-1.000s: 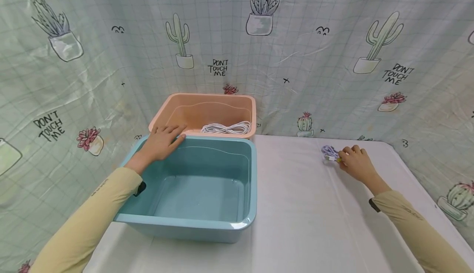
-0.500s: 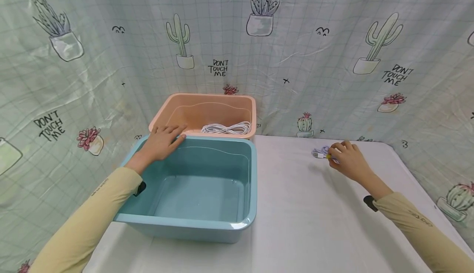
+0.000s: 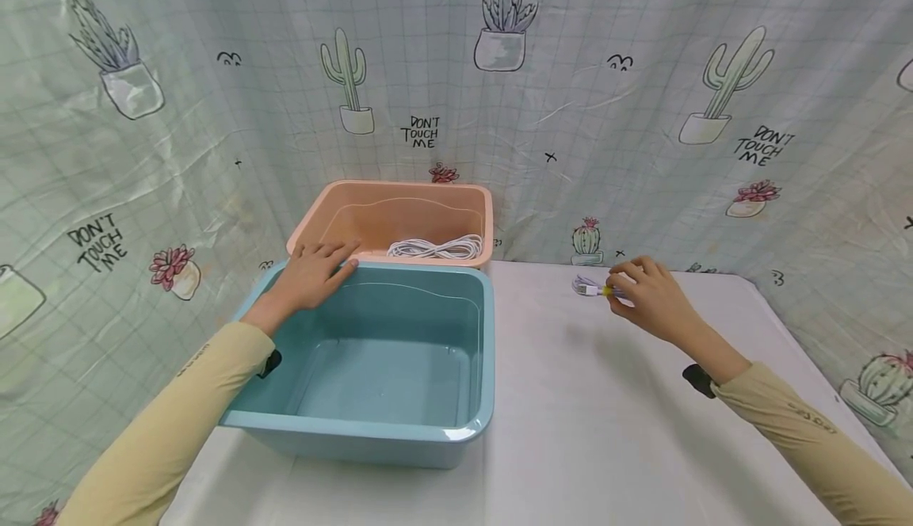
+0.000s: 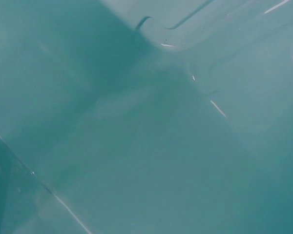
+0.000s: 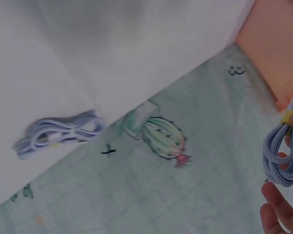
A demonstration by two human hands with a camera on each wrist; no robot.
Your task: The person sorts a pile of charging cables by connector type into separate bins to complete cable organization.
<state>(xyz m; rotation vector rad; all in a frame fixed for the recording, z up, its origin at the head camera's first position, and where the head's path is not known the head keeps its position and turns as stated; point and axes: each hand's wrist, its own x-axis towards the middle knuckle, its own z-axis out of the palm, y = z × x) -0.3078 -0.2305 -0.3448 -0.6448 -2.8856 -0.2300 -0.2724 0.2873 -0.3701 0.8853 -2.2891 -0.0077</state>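
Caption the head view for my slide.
The right hand pinches a bundled lilac cable above a white table while the left hand rests on the rim of a blue tub.

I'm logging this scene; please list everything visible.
Table: 1, white, foreground
Cactus-print curtain: count unclear, pale green, behind
Teal tub: 1, teal, left on table
Orange tub: 1, peach, behind teal tub
White cable: at least 1, white, in orange tub
Lavender cables: 2, lavender, one held, one on table
USB plug: 1 clear, white, on held cable
Yellow tie: 1 clear, yellow, on held cable
Wrist devices: 2, black, at cuffs
Sleeves: 2, tan, arms
Left hand: 1, bare, on teal rim
Right hand: 1, bare, holding cable
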